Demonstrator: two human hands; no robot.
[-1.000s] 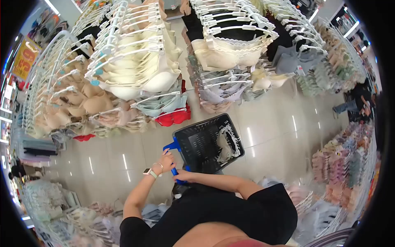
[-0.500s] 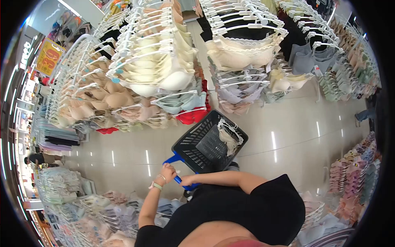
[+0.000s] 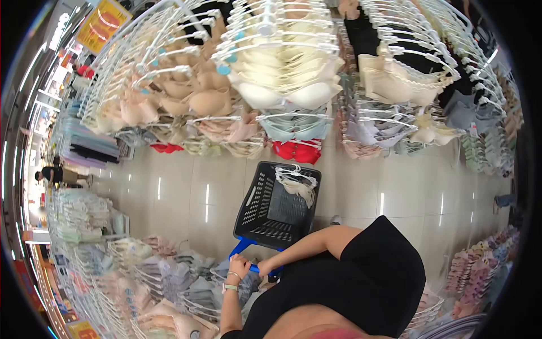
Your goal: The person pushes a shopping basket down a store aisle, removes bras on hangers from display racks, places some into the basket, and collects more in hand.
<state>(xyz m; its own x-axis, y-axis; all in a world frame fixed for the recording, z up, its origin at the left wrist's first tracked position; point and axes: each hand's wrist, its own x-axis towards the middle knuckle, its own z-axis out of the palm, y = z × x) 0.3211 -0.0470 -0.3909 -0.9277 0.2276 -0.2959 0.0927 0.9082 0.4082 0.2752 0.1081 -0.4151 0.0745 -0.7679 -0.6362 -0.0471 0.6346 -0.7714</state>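
Note:
My left hand (image 3: 240, 266), with a bracelet and a pale-banded watch (image 3: 230, 287) on its wrist, is wrapped round the blue handle (image 3: 241, 247) of a black shopping basket (image 3: 244, 217). Close beside it, my right hand (image 3: 265, 267) is closed on the same handle. The basket stands tilted on the floor ahead of me. Inside, near its far end, lies a cream bra (image 3: 296, 189) on a white hanger.
Racks of hanging bras line the far side, with cream bras (image 3: 282, 85), beige bras (image 3: 209, 101) and red bras (image 3: 296, 151) beyond the basket. More bras (image 3: 169, 271) hang behind me on the left. A person (image 3: 56, 175) stands far left along the tiled aisle (image 3: 186, 198).
The view has turned, and the basket now points more squarely at the racks, beneath the red bras. Both hands keep hold of the handle.

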